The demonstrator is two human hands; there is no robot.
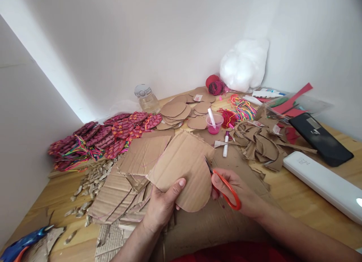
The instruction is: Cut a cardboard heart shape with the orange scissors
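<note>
left hand (161, 205) – grasps cardboard piece (183, 167) | right hand (237, 190) – grips scissors (224, 188), blades at its right edge

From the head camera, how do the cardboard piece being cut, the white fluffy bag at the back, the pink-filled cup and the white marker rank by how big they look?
Largest to smallest:
1. cardboard piece, though it is nearest the camera
2. white fluffy bag, farther off, so its true rank is unsure
3. pink-filled cup and white marker, which look about alike
</note>
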